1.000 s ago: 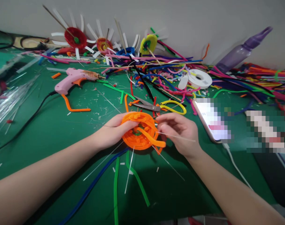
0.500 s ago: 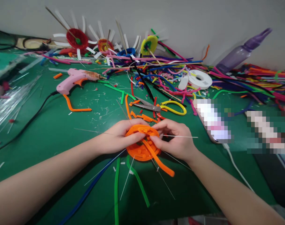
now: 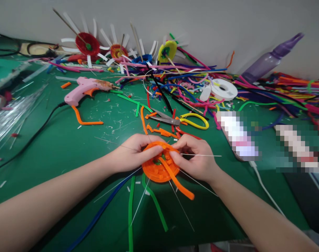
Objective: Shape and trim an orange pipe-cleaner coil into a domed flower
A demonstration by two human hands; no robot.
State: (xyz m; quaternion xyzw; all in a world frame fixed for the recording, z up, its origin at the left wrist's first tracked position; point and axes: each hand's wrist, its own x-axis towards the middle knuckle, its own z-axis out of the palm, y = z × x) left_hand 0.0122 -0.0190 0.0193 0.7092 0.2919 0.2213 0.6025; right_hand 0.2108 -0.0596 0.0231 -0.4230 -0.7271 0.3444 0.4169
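An orange disc (image 3: 159,174) of coiled fuzzy stems, with green at its centre and thin clear rods sticking out around it, is held over the green table (image 3: 109,206). My left hand (image 3: 139,150) grips its upper left edge, thumb across the top. On the upper right edge, my right hand (image 3: 192,154) pinches with thumb and bent fingers. One loose orange stem end (image 3: 184,189) hangs from the disc toward the lower right. Below lie green stems (image 3: 131,210) and a blue stem (image 3: 101,213).
Beyond my hands lie scissors (image 3: 193,120) and orange scraps. A pink glue gun (image 3: 80,91) rests at the left. Finished discs, like the red one (image 3: 87,43), stand by the wall. A phone (image 3: 236,136) and a purple bottle (image 3: 264,64) are at the right.
The disc has tilted and shifted slightly down, showing more of its green centre. My left thumb lies a little higher on it, and the thin rods have turned slightly.
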